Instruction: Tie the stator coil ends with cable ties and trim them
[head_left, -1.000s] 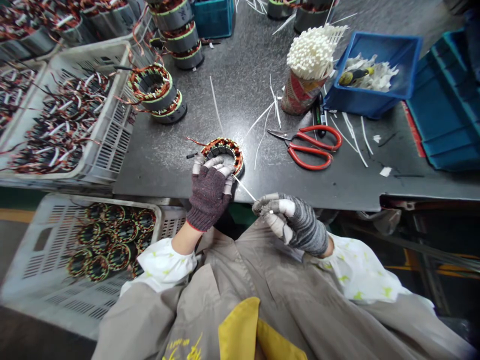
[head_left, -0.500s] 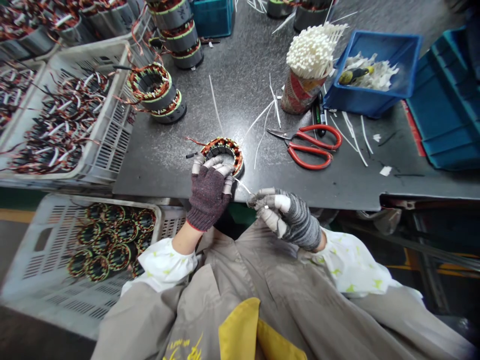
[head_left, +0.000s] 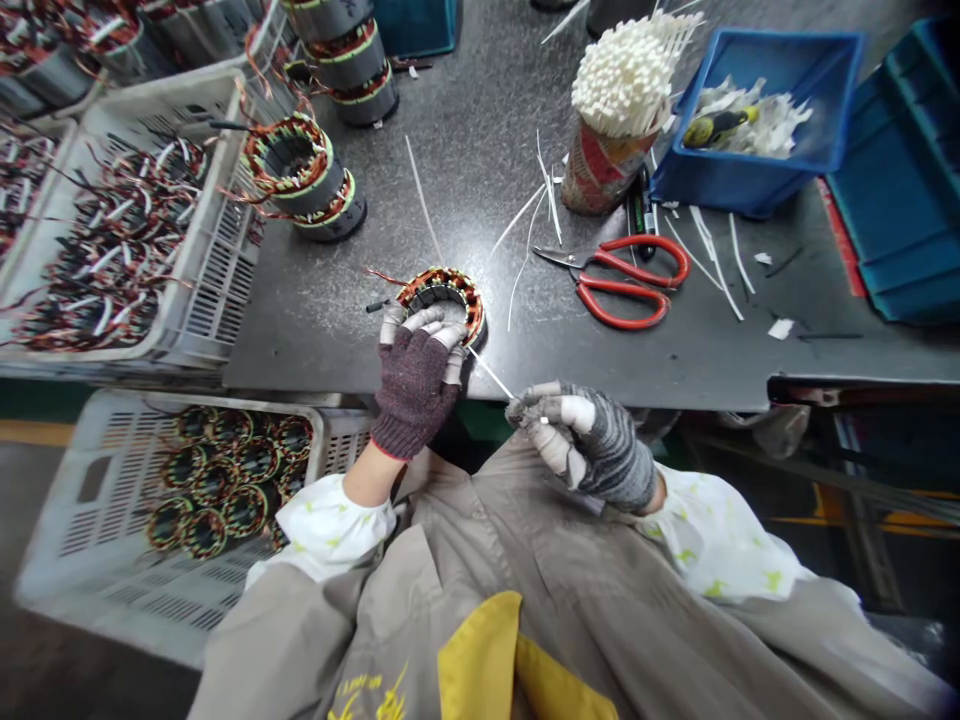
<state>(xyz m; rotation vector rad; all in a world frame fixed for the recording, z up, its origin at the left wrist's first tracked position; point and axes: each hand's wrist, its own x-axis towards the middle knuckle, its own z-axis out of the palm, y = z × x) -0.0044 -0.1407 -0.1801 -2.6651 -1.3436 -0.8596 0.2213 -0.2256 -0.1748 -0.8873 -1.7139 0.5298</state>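
Observation:
A ring-shaped coil part with copper windings point(head_left: 474, 300) lies near the front edge of the dark table. My left hand point(head_left: 420, 375), in a dark maroon glove with wrapped fingertips, grips its near left side. From the ring's lower right a thin white cord point(head_left: 491, 373) runs taut to my right hand point(head_left: 574, 435). That hand wears a grey glove, and its fingers are pinched on the cord's end just off the table edge. Red-handled scissors point(head_left: 626, 283) lie to the right of the ring, and loose white cords point(head_left: 525, 215) lie behind it.
A cup of white cords point(head_left: 604, 165) stands behind the scissors, beside a blue bin point(head_left: 750, 180). Stacked coil parts point(head_left: 322, 200) stand at the back left, next to a white crate point(head_left: 217, 270). Below the table edge sits another crate point(head_left: 82, 540) of rings.
My right hand has moved slightly right and away from the ring, and a longer stretch of white cord shows between them. My left hand stays on the ring. The view has shifted a little.

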